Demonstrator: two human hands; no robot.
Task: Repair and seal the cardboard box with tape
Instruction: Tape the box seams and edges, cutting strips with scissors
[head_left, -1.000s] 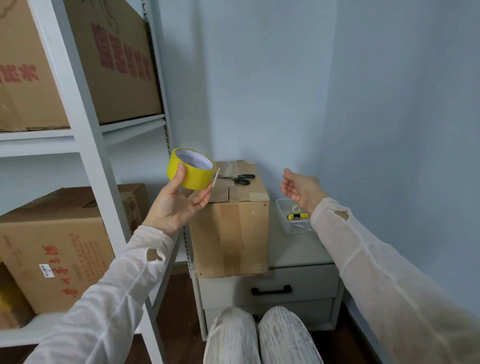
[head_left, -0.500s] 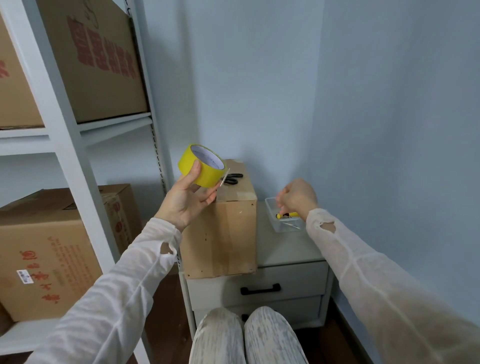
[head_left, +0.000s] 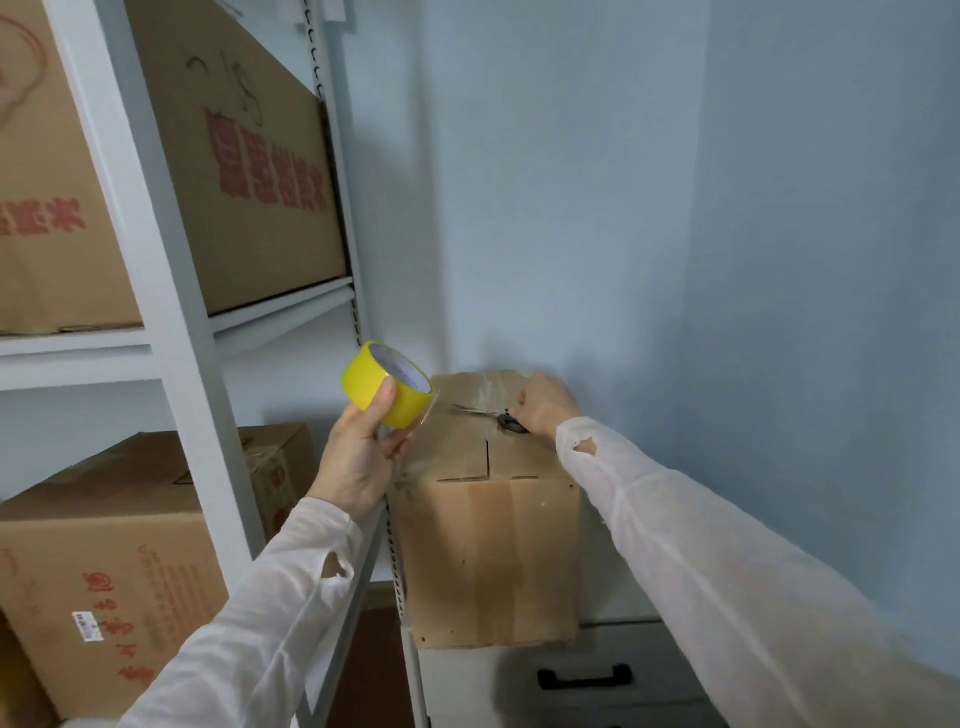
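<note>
A worn cardboard box (head_left: 488, 551) stands on a white drawer cabinet (head_left: 576, 675), its top flaps closed and streaked with old clear tape. My left hand (head_left: 358, 457) holds a yellow roll of tape (head_left: 387, 384) up in front of the box's left top edge, thumb on the roll's outer face. My right hand (head_left: 545, 405) rests on the box top at its far right, fingers curled over the black handles of a pair of scissors (head_left: 493, 415). The scissor blades point left across the top.
A white metal shelf unit (head_left: 171, 322) stands close on the left, with large printed cartons (head_left: 249, 171) above and below. Blue walls close in behind and to the right. The cabinet's drawer has a black handle (head_left: 584, 675).
My right hand has moved from the small tray on the cabinet up to the box top and onto the scissors. The tape roll stays raised in my left hand. The view shifted closer.
</note>
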